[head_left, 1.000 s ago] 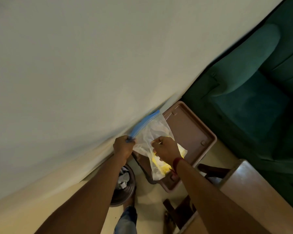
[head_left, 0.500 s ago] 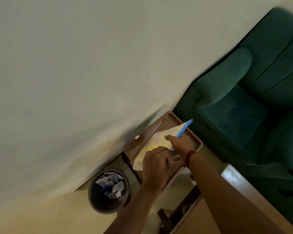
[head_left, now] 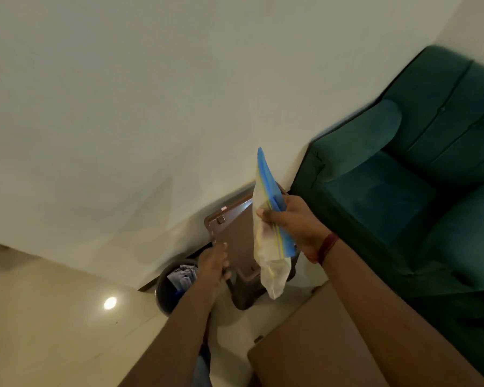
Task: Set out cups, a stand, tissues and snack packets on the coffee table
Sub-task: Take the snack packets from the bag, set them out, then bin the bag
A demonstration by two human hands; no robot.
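My right hand [head_left: 294,222] grips a clear zip bag [head_left: 268,236] with a blue seal strip, holding it near the seal so the bag hangs down over a brown side table [head_left: 235,233] by the wall. The bag holds something pale yellowish at the bottom. My left hand [head_left: 213,261] is lower and to the left, at the near edge of the side table, with its fingers curled; whether it grips the edge is unclear. A corner of the wooden coffee table [head_left: 305,344] shows at the bottom, under my right forearm.
A round waste bin [head_left: 171,286] with crumpled papers stands on the floor left of the side table, against the white wall [head_left: 151,107]. A dark green sofa [head_left: 403,177] fills the right side. The floor [head_left: 53,317] is glossy beige tile.
My left hand has let go of the bag and dropped to the side table's edge. My right hand has lifted the bag up off the side table. The view has swung left.
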